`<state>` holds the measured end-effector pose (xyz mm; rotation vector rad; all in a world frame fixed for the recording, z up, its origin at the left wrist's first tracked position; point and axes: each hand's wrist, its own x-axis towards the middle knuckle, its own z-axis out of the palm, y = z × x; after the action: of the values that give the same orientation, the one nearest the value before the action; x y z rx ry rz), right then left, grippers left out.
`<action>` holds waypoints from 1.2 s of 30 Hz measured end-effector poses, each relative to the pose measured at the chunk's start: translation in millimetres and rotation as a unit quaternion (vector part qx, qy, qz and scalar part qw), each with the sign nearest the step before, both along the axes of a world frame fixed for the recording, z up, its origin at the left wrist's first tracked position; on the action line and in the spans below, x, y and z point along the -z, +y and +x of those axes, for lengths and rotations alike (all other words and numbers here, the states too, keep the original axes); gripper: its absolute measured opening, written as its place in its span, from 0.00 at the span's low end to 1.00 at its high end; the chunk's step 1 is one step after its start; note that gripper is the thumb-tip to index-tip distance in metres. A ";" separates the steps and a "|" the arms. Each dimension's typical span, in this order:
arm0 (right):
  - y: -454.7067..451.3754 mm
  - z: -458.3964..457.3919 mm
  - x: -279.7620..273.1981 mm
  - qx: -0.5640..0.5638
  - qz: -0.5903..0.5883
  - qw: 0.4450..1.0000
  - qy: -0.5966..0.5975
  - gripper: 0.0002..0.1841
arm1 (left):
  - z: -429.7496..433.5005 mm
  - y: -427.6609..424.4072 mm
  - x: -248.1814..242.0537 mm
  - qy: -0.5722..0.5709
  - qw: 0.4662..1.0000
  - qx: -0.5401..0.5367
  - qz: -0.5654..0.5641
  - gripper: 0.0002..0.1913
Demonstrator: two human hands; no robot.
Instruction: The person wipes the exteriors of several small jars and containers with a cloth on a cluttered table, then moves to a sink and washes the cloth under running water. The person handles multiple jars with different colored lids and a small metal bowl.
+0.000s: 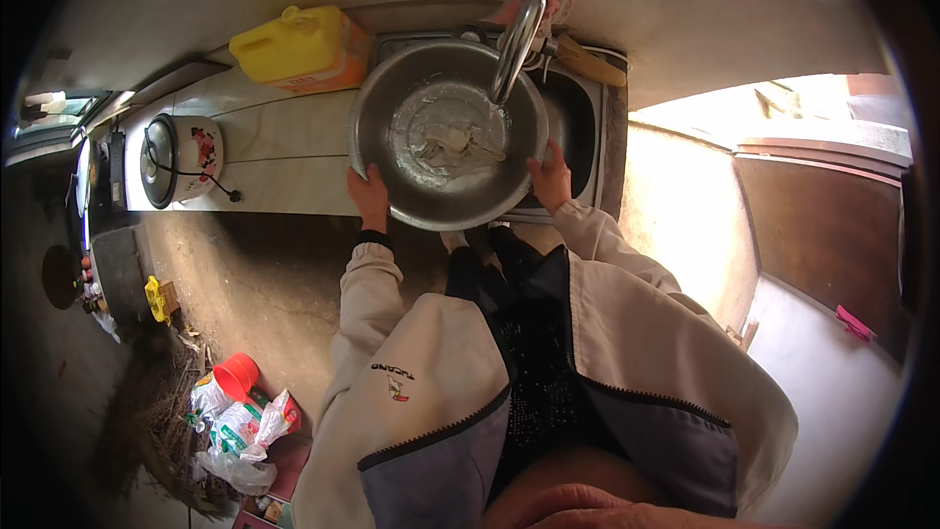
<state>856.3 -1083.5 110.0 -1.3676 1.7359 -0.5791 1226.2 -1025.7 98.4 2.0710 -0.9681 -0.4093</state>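
A large stainless steel basin (374, 132) sits over the sink (576, 136), covering most of it. My left hand (368, 195) grips its near left rim, and my right hand (551, 175) holds the right rim. Inside the basin lies a pale, wet, crumpled mass (459, 143) in shallow water; what it is I cannot tell. The curved chrome faucet (518, 51) reaches over the far right part of the basin. Whether water runs from it is not plain.
On the tiled counter (286, 136) left of the basin stand a yellow jug (297, 48) and a rice cooker (180, 162) with its cord. A brown elongated object (591, 62) lies behind the sink. Plastic bags (239, 430), a red container (236, 376) and dry twigs (165, 411) are at lower left.
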 end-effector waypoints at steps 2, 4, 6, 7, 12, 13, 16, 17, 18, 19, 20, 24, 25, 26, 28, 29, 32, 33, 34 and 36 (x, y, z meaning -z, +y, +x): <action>-0.3 0.0 -4.5 -0.011 -0.021 1.000 -0.001 0.36 | 1.2 0.0 2.4 0.001 1.000 -0.007 0.007 0.15; 0.0 1.6 -12.5 -0.011 -0.024 1.000 0.000 0.36 | 2.1 -0.1 3.2 -0.006 1.000 -0.005 0.015 0.15; -0.7 3.1 -22.3 -0.007 0.000 1.000 -0.002 0.36 | 2.3 -0.6 2.0 -0.007 1.000 -0.006 0.023 0.15; -1.9 3.3 -27.5 0.001 0.013 1.000 -0.028 0.35 | 2.1 -1.0 0.8 -0.008 1.000 -0.007 0.026 0.15; -20.4 -8.6 -45.3 -0.057 0.070 0.993 -0.083 0.41 | -1.4 -2.1 -5.3 -0.020 0.999 -0.007 0.035 0.16; -24.4 -11.9 -46.4 -0.070 0.093 0.989 -0.087 0.35 | -1.9 -2.2 -5.7 -0.023 0.999 -0.007 0.037 0.16; -34.3 -20.2 -45.6 -0.084 0.114 0.986 -0.094 0.25 | -2.6 -2.6 -5.4 -0.029 0.998 -0.012 0.047 0.16; -36.3 -21.9 -44.3 -0.087 0.118 0.984 -0.096 0.25 | -2.6 -2.7 -5.1 -0.023 0.998 -0.019 0.056 0.16; -37.9 -23.5 -42.5 -0.091 0.123 0.983 -0.098 0.25 | -2.7 -2.7 -5.1 -0.032 0.998 -0.018 0.058 0.16; -39.2 -24.5 -40.6 -0.098 0.117 0.983 -0.106 0.27 | -2.8 -2.8 -5.3 -0.034 0.997 -0.021 0.065 0.16; -40.1 -25.3 -38.4 -0.105 0.111 0.982 -0.114 0.29 | -2.9 -2.9 -5.9 -0.024 0.996 -0.023 0.080 0.16; -42.3 -27.8 -29.3 -0.104 0.133 0.973 -0.159 0.32 | -5.7 -3.6 -11.3 -0.074 0.992 -0.019 0.099 0.17; -42.6 -28.9 -26.7 -0.114 0.125 0.972 -0.161 0.33 | -7.0 -3.9 -12.9 -0.082 0.991 -0.021 0.102 0.17; -43.2 -29.6 -24.1 -0.114 0.122 0.974 -0.154 0.33 | -8.4 -4.3 -14.3 -0.088 0.990 -0.021 0.104 0.17; -46.5 -31.9 -18.3 -0.103 0.096 0.983 -0.115 0.33 | -11.6 -5.1 -16.3 -0.074 0.991 -0.023 0.113 0.18; -50.1 -32.8 -15.2 -0.091 0.075 0.990 -0.083 0.32 | -13.1 -5.3 -17.1 -0.066 0.991 -0.027 0.117 0.19; -72.1 -34.9 -5.3 -0.070 -0.041 0.997 0.006 0.30 | -16.0 -6.1 -21.4 -0.139 0.987 -0.027 0.074 0.23; -84.4 -34.3 -1.7 -0.059 -0.063 0.995 0.055 0.30 | -16.1 -6.3 -24.0 -0.171 0.983 -0.024 0.068 0.25; -97.2 -33.9 1.5 -0.030 -0.096 0.995 0.021 0.29 | -15.7 -5.9 -27.2 -0.189 0.979 -0.026 0.071 0.26; -127.6 -29.6 8.9 0.037 -0.108 0.993 -0.008 0.28 | -14.5 -5.0 -35.4 -0.225 0.973 -0.015 0.042 0.27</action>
<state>826.7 -1211.1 101.0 -1.4440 1.7568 -0.8378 1211.7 -1030.7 133.8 2.3046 -1.1933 0.0456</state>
